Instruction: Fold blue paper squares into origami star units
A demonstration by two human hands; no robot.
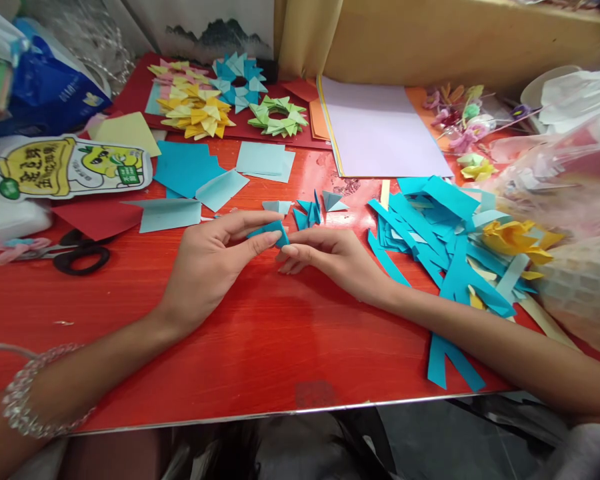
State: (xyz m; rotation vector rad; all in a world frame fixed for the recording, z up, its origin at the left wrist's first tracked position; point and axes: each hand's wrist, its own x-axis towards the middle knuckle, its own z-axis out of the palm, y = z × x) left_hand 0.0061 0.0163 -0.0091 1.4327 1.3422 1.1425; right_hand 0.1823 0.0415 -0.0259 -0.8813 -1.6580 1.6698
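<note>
A small folded piece of blue paper (271, 231) is held just above the red table. My left hand (207, 267) pinches it between thumb and fingers from the left. From the right, my right hand (343, 263) grips its lower right edge with thumb and forefinger; the other fingers curl underneath. Just beyond the hands lie several small folded blue paper pieces (309, 212), a pale blue folded piece (277, 207) and a grey-blue one (334, 201). Light blue paper squares (266, 161) and darker blue sheets (186, 167) rest farther back.
Blue paper offcuts (420, 230) pile up on the right. Black-handled scissors (83, 259) lie left, near red paper (100, 219) and a snack bag (75, 167). Folded paper rings, one yellow (195, 110) and one green (278, 117), stand behind, beside lilac sheets (380, 127).
</note>
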